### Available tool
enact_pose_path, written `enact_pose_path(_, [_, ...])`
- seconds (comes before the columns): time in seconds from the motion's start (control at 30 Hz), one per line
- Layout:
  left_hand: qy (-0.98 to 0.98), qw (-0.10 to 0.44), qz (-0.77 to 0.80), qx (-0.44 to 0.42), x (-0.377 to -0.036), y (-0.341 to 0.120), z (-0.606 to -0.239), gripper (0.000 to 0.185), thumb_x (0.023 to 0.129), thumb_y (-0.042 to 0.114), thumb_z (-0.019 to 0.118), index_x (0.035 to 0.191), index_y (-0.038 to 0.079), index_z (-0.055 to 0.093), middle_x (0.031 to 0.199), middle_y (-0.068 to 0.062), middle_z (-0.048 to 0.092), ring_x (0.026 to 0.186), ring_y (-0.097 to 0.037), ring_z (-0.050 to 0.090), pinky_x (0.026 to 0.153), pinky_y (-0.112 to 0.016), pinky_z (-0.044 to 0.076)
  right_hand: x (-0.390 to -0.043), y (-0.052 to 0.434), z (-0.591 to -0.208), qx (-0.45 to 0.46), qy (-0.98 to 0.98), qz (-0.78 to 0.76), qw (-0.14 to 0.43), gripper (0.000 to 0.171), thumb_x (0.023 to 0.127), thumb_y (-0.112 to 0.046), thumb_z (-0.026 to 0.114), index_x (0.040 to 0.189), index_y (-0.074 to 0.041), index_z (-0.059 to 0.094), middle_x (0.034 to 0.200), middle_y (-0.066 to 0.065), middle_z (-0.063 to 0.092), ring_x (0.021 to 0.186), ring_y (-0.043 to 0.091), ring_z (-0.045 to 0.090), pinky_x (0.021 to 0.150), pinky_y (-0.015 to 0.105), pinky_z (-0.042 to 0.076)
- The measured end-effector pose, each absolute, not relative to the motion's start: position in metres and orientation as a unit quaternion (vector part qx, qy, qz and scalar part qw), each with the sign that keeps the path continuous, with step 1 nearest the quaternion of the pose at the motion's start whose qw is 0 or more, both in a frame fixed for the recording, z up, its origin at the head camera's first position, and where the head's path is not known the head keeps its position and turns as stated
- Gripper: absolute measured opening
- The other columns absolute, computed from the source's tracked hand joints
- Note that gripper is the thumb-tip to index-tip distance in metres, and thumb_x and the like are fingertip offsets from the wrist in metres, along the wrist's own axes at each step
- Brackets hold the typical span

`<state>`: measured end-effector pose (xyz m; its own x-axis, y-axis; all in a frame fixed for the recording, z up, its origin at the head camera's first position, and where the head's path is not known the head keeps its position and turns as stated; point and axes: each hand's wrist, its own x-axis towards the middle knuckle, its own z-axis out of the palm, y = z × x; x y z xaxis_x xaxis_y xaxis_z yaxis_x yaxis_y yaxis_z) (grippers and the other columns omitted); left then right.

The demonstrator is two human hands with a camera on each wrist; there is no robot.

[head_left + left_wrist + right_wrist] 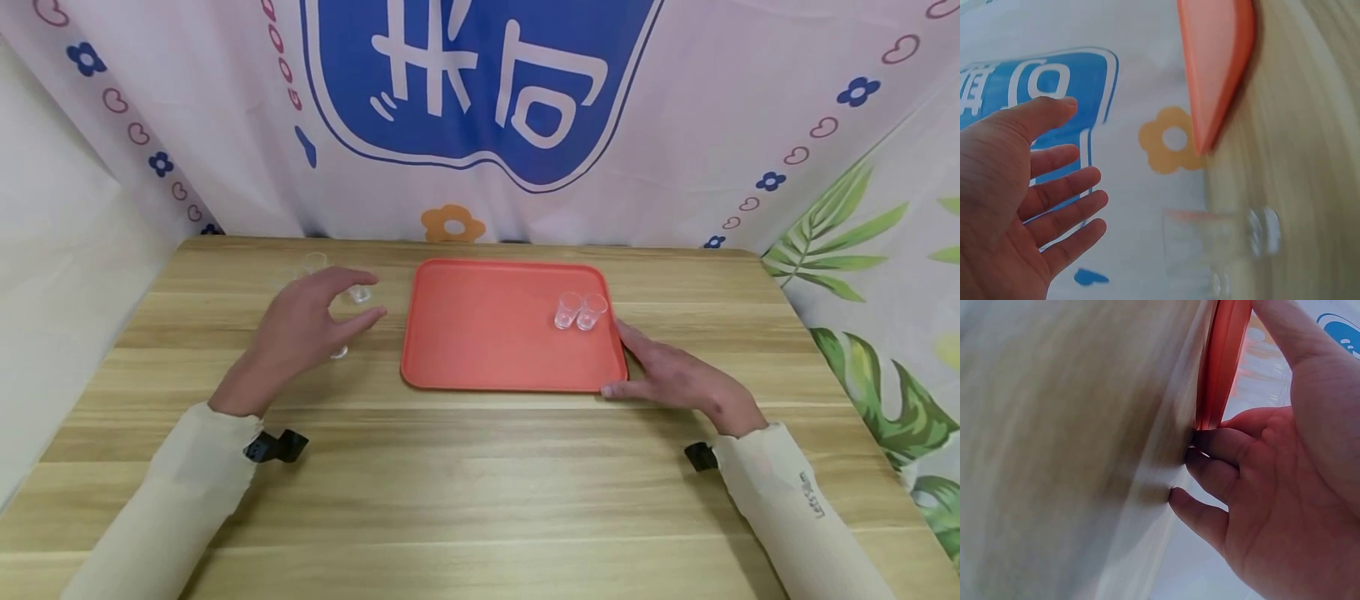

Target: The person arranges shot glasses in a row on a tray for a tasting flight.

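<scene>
Spreading across the wooden desk (480, 467) near its far edge, the orange tray (487, 333) carries two clear cups (579, 310) side by side at its right edge. The right hand (675, 379) rests with relaxed fingers touching the tray's near right corner, which should be enough to keep it from sliding. The left hand (303, 325) hovers with fingers apart and holding nothing over small clear cups (358, 293) left of the tray; a gentle pinch on one cup without knocking its close neighbours seems wise.
</scene>
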<state>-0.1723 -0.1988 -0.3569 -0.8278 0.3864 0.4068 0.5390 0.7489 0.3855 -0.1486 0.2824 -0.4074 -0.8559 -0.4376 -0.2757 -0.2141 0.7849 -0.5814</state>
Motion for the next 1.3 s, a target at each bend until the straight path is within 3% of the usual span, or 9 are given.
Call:
enact_pose_path(0.5, [-0.954,0.068,-0.238,-0.168,-0.152,-0.243,-0.364,0.05,0.096,0.037,0.075,0.131,0.002,0.066,0.135,-0.024,0.062,0.129,-0.046,0.052,0.106,-0.064,0.04,-0.149,0.283,-0.408,-0.195,0.919,-0.281,0.194,0.114,0.09,-0.053,0.077,0.166,-0.023,-0.003,0.171,0.013,0.009,0.152,0.038,0.02,0.118,0.06,0.026])
enact_pose_path(0.73, [-0.953,0.03,-0.255,-0.161,-0.15,-0.253,-0.372,0.067,0.097,0.041,0.073,0.144,-0.003,0.054,0.141,-0.028,0.055,0.12,-0.049,0.056,0.095,-0.066,0.047,-0.15,0.283,-0.409,-0.2,0.918,-0.286,0.189,0.114,0.09,-0.052,0.077,0.166,-0.025,-0.002,0.171,0.012,0.009,0.152,0.037,0.02,0.118,0.06,0.026])
enact_pose_path(0.93, [-0.949,0.0,-0.276,-0.151,-0.151,-0.253,-0.374,0.074,0.095,0.038,0.076,0.149,-0.004,0.046,0.144,-0.029,0.052,0.121,-0.05,0.055,0.095,-0.065,0.048,-0.15,0.284,-0.411,-0.196,0.919,-0.287,0.189,0.114,0.089,-0.051,0.078,0.166,-0.025,-0.002,0.171,0.01,0.009,0.153,0.035,0.019,0.118,0.059,0.026])
enact_pose_path(1.13, [-0.952,-0.047,-0.275,-0.126,-0.149,-0.255,-0.378,0.08,0.094,0.044,0.076,0.15,-0.002,0.044,0.141,-0.028,0.054,0.124,-0.048,0.055,0.097,-0.065,0.047,-0.15,0.282,-0.411,-0.196,0.918,-0.288,0.189,0.114,0.09,-0.049,0.078,0.167,-0.02,-0.001,0.171,0.011,0.009,0.153,0.036,0.019,0.118,0.059,0.026])
enact_pose_path(1.3, [-0.95,-0.065,-0.271,-0.141,-0.15,-0.256,-0.383,0.082,0.092,0.034,0.08,0.151,-0.005,0.039,0.132,-0.031,0.058,0.118,-0.047,0.058,0.097,-0.063,0.048,-0.15,0.283,-0.41,-0.194,0.918,-0.29,0.19,0.115,0.09,-0.048,0.079,0.167,-0.021,-0.001,0.172,0.009,0.008,0.153,0.033,0.019,0.119,0.057,0.026])
